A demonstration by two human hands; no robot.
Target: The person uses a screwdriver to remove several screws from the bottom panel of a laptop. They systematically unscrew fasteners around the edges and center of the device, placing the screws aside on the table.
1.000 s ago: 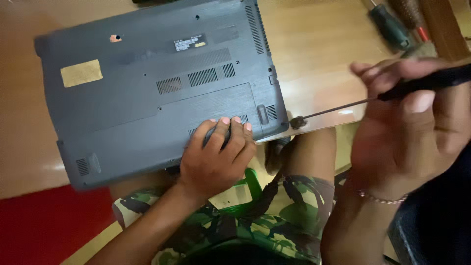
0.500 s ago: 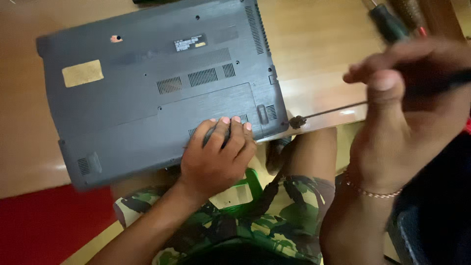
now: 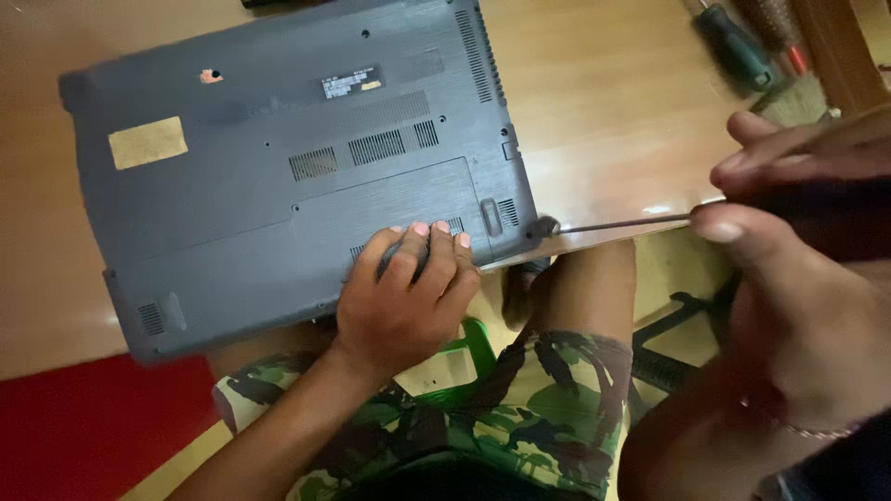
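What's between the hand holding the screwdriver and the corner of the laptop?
Only the screwdriver's thin metal shaft spans from the right hand to the laptop corner, over bare wooden table, in the head view.

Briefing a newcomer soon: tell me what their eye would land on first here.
First, the dark grey laptop lying bottom-up on the wooden table. The left hand presses flat on its near edge. At the right, the right hand holds a screwdriver with its tip at the laptop's near right corner.

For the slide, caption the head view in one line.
Left hand steadies an upturned grey laptop while the right hand holds a screwdriver at its corner.
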